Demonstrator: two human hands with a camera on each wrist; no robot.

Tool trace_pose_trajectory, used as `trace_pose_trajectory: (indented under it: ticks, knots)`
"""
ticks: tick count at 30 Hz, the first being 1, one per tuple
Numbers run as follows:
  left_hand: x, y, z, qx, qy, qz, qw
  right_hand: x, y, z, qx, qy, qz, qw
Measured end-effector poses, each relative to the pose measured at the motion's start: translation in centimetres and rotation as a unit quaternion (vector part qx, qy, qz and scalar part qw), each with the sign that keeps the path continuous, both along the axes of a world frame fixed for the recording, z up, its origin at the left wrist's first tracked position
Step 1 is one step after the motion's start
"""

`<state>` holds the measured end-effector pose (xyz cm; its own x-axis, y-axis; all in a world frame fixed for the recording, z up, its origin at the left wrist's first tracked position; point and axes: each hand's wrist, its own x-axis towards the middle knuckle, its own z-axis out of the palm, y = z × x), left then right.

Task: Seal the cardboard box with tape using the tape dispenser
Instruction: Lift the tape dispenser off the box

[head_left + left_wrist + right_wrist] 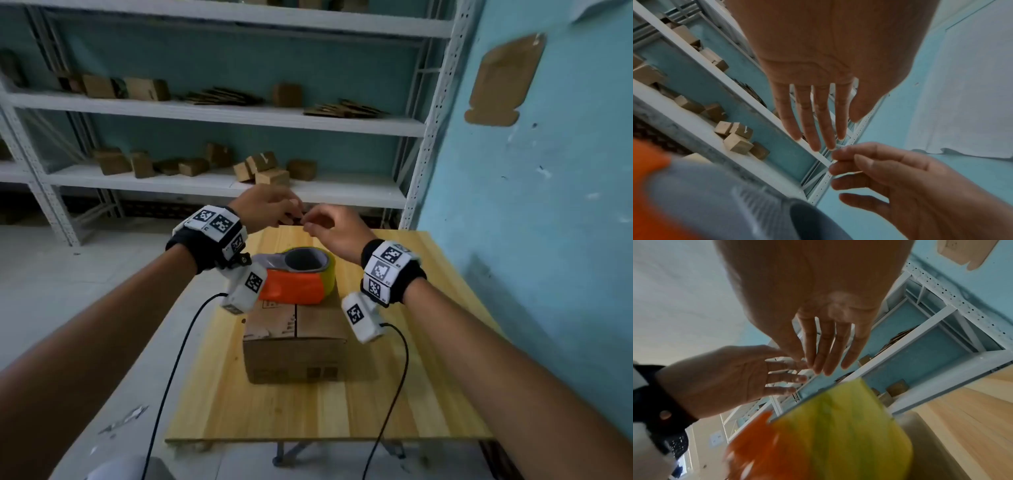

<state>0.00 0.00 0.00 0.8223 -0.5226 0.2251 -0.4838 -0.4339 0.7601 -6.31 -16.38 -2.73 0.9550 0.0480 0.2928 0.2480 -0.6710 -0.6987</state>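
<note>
A closed brown cardboard box (294, 356) stands on the wooden table (428, 377). On its top lies the orange tape dispenser (294, 289) with a yellowish tape roll (329, 274); nothing holds it. Both hands hover above and beyond it, fingertips meeting. My left hand (291, 214) has straight, slightly spread fingers (816, 129). My right hand (308, 222) is half curled, its thumb (865, 162) lying against the index finger right at the left fingertips. I cannot tell whether anything thin is pinched there. The right wrist view has the tape roll (838, 426) blurred below the right hand (824, 356).
White metal shelves (219, 116) behind the table carry several small cardboard boxes and flat cardboard stacks. A blue wall (548, 171) rises close on the right. Camera cables hang from both wrists across the table's front. Pale tiled floor lies to the left.
</note>
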Motion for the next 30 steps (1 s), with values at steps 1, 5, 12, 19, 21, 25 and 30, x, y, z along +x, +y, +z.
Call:
trace_pose_trajectory:
  ticks: [1, 5, 12, 19, 21, 25, 30]
  knots:
    - [-0.6, 0.2, -0.3, 0.008, 0.002, 0.002, 1.0, -0.7, 0.3, -0.4, -0.012, 0.01, 0.006, 1.0]
    - [-2.4, 1.2, -1.8, 0.062, -0.003, 0.011, 0.998, -3.8, 1.2, -1.9, -0.081, 0.05, 0.007, 0.995]
    - [-4.8, 3.9, -3.7, 0.141, -0.03, 0.074, 0.987, -5.7, 2.4, -3.1, -0.256, 0.115, 0.005, 0.96]
    - [-6.2, 5.4, -5.5, 0.146, -0.052, 0.084, 0.984, -5.4, 3.0, -4.1, -0.247, 0.124, -0.02, 0.961]
    - [-6.2, 5.3, -5.7, 0.138, -0.067, 0.087, 0.984, -5.1, 2.8, -4.3, -0.237, 0.126, -0.023, 0.963]
    - [-6.1, 4.8, -6.2, 0.114, -0.083, 0.112, 0.984, -4.5, 2.6, -4.5, -0.222, 0.136, -0.014, 0.965]
    - [-6.0, 4.5, -7.1, 0.1, -0.119, 0.115, 0.981, -4.8, 2.2, -5.2, -0.199, 0.115, -0.002, 0.973]
